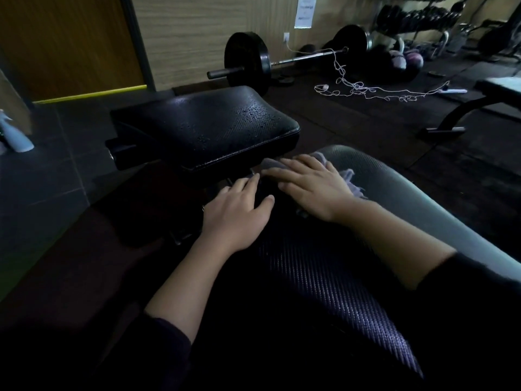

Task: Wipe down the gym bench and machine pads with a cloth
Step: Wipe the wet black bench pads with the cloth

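Here the right hand (pixel 308 185) lies flat, fingers straight and spread, pressing a pale lilac cloth (pixel 349 179) onto the far end of the long back pad (pixel 332 283). The cloth bunches under the palm and its frayed edge sticks out on the hand's right side. Just left of it, the left hand (pixel 239 213) rests palm down with relaxed, extended fingers on the dark edge of the same pad, holding nothing; its fingertips reach toward the gap where metal frame parts show dimly (the light is too poor to tell more). Directly beyond both hands sits the black seat pad (pixel 205 125), its surface beaded with droplets toward its right end. Farther beyond, a barbell (pixel 282 62) lies on the floor, a tangled white cord (pixel 375 91) to the right of it. Far left of the left hand stands a light blue spray bottle (pixel 15 134).
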Motion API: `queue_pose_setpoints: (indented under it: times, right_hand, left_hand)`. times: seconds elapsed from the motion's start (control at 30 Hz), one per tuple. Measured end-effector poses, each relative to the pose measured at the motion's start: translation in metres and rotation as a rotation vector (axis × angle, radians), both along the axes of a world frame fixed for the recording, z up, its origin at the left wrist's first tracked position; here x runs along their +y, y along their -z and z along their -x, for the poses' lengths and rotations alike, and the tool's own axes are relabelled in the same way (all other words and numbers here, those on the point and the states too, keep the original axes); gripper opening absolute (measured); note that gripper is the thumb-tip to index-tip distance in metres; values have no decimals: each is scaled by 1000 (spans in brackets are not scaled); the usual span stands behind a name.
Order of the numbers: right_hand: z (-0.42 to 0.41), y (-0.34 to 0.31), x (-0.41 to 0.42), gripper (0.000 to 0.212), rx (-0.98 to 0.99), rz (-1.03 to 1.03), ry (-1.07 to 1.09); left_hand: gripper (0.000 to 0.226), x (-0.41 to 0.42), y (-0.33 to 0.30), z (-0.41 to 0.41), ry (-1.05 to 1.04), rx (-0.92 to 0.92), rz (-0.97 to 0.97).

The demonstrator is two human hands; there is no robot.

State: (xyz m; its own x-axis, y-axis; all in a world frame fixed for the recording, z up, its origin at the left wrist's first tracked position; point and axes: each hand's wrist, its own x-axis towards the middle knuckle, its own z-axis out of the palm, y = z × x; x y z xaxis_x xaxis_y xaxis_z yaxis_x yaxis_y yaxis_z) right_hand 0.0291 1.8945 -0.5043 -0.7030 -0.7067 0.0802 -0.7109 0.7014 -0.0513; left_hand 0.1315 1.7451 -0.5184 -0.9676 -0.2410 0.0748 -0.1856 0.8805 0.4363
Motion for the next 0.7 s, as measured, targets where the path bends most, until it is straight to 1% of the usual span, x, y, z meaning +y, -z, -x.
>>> queue_pose_setpoints:
  times: [0.1, 0.13, 0.23, 0.3, 0.37, 0.43, 0.5, 0.6, 0.67, 0.7]
  right_hand:
    - [-12, -2, 43, 52, -17, -17, -122]
    - [-3, -6, 55, 51, -47, -23, -108]
    - [48, -8, 69, 43, -69, -37, 75]
    - [70, -5, 53, 41, -16, -51, 166]
    - [69, -3, 20, 41, 9, -53, 188]
    - [48, -6, -11, 40, -3, -13, 155]
    - [18, -6, -22, 41, -13, 2, 93]
    - [-20, 0, 9, 48, -9, 15, -54]
    - [-22, -2, 38, 49, -46, 11, -164]
    - [-11, -3, 48, 46, -80, 0, -166]
  left_hand:
    - [60, -1, 1, 0, 2, 1, -1]
    - [60, 0, 1, 0, 1, 1, -4]
    - [60, 1, 1, 0, -6, 9, -9]
    - [60, 2, 0, 0, -8, 8, -12]
    - [60, 2, 0, 0, -11, 10, -11]
    - [60, 2, -1, 0, -10, 13, -8]
    - [60, 2, 0, 0, -9, 12, 0]
    - [60, 0, 1, 1, -6, 19, -2]
    - [60, -1, 2, 1, -10, 29, -5]
    - [60, -1, 2, 1, -11, 31, -9]
